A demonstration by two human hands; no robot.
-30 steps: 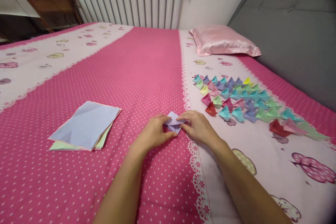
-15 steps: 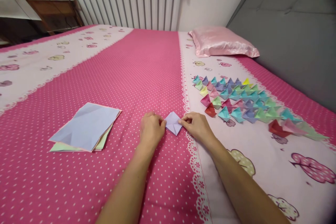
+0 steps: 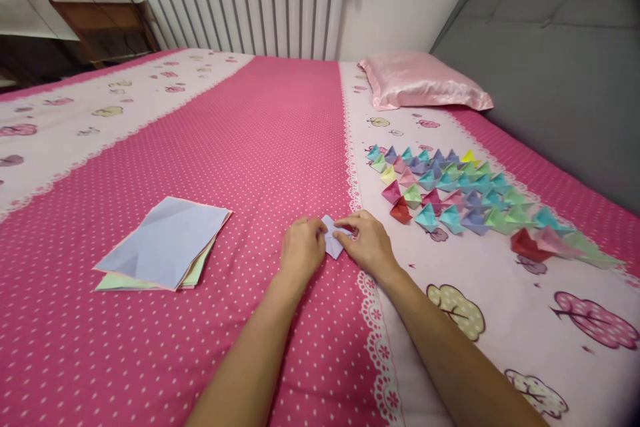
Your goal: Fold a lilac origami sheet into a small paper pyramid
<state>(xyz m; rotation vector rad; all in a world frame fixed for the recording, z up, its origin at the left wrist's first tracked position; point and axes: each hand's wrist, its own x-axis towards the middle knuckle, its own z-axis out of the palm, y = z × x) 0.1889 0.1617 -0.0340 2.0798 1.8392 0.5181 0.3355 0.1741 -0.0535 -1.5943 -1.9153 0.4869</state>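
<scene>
A small folded sheet of lilac origami paper (image 3: pixel 334 245) lies on the pink dotted bedspread, between my two hands. My left hand (image 3: pixel 303 247) pinches its left side with thumb and fingertips. On the opposite side, my right hand (image 3: pixel 367 240) grips the paper, thumb and forefinger closed over its right part. The fingers cover both side corners, while the top tip and the lower point show. To the left rests a stack of paper squares (image 3: pixel 165 240), lavender on top with green edges peeking out below.
Rows of small folded paper boats (image 3: pixel 464 217) in many colours stand on the white strip at right. Behind them lies a pink satin pillow (image 3: pixel 425 80) beside a grey padded headboard (image 3: pixel 545 60). A white radiator (image 3: pixel 240 3) lines the far wall.
Both hands have moved inward over the lilac paper, so their fingers are closer together and hide more of its sides. The stack and the boats stay where they were.
</scene>
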